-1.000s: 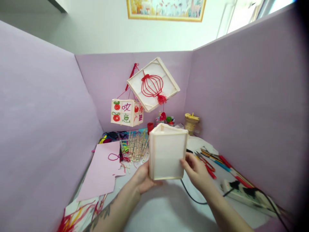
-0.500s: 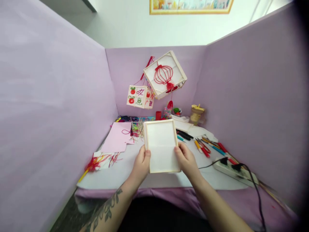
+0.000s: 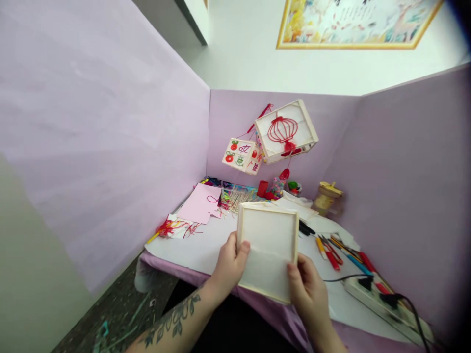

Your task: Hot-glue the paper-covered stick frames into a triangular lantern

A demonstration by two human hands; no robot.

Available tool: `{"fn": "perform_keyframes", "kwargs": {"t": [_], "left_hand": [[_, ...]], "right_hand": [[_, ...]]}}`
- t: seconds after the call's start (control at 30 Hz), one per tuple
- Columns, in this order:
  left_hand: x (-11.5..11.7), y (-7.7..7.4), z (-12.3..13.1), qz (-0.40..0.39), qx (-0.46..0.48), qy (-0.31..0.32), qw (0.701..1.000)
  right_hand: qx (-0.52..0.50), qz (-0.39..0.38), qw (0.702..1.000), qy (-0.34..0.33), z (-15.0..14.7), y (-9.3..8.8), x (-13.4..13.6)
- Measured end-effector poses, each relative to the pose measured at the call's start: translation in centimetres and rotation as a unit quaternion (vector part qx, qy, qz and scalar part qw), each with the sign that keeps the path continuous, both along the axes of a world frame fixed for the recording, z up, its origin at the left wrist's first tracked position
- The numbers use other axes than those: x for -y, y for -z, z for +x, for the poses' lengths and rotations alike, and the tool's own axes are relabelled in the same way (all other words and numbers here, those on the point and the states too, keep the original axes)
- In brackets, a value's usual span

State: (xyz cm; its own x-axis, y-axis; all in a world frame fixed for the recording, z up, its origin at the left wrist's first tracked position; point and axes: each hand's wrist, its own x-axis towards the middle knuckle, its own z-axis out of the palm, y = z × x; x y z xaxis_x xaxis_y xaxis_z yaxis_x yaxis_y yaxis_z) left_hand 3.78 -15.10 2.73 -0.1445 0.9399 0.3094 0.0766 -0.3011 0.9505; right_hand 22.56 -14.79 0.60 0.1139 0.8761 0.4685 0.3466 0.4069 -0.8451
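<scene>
Between my two hands is a rectangular box frame (image 3: 268,250) made of thin pale sticks, its front covered with plain white paper. My left hand (image 3: 233,260) grips its left side with the thumb on the front edge. On the lower right side, my right hand (image 3: 309,282) holds on in the same way, thumb in front. The frame is tilted and sits over the front edge of the table (image 3: 206,255). Most fingers of both hands are hidden behind it.
A lantern box with a red lantern outline (image 3: 287,130) and a smaller painted lantern (image 3: 243,156) hang at the back. Pink paper (image 3: 200,202) and red threads (image 3: 167,228) lie left. Scissors (image 3: 333,254), a cup (image 3: 327,198) and a power strip (image 3: 386,304) are right.
The view has swung left and up, so the table now appears further right. The box frame has come closer and turned slightly, showing more of its left side. Both hands keep hold of it.
</scene>
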Motion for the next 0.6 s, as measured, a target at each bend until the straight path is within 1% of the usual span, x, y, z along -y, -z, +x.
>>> {"fn": "perform_keyframes", "kwargs": {"t": [0.07, 0.13, 0.2, 0.27, 0.33, 0.4, 0.5, 0.6], "left_hand": [[0.3, -0.1, -0.1, -0.001, -0.017, 0.018, 1.0], [0.5, -0.4, -0.4, 0.0, -0.036, 0.031, 0.999], [0.5, -0.5, -0.7, -0.001, -0.049, 0.037, 0.998], [0.4, -0.3, -0.9, -0.011, -0.043, 0.034, 0.998], [0.4, 0.2, -1.0, -0.026, -0.018, 0.036, 0.999], [0.5, 1.0, -0.9, -0.036, 0.005, 0.051, 0.998], [1.1, 2.4, -0.7, -0.043, 0.006, 0.078, 0.996], [2.0, 3.6, -0.4, -0.041, -0.008, 0.064, 0.997]], "right_hand": [[-0.013, -0.038, 0.999, 0.006, 0.0, 0.2, 0.1], [-0.019, -0.06, 0.998, -0.002, 0.0, 0.4, 0.0], [-0.022, -0.061, 0.998, -0.001, 0.0, 0.4, 0.0], [-0.028, -0.059, 0.998, 0.008, 0.1, 0.5, 0.0], [-0.033, -0.068, 0.997, 0.006, 0.3, 0.6, 0.0], [-0.036, -0.081, 0.996, -0.003, 0.6, 0.8, -0.2], [-0.053, -0.095, 0.994, -0.019, 1.0, 1.5, -1.0], [-0.058, -0.096, 0.993, -0.029, 1.4, 1.6, -2.0]]}}
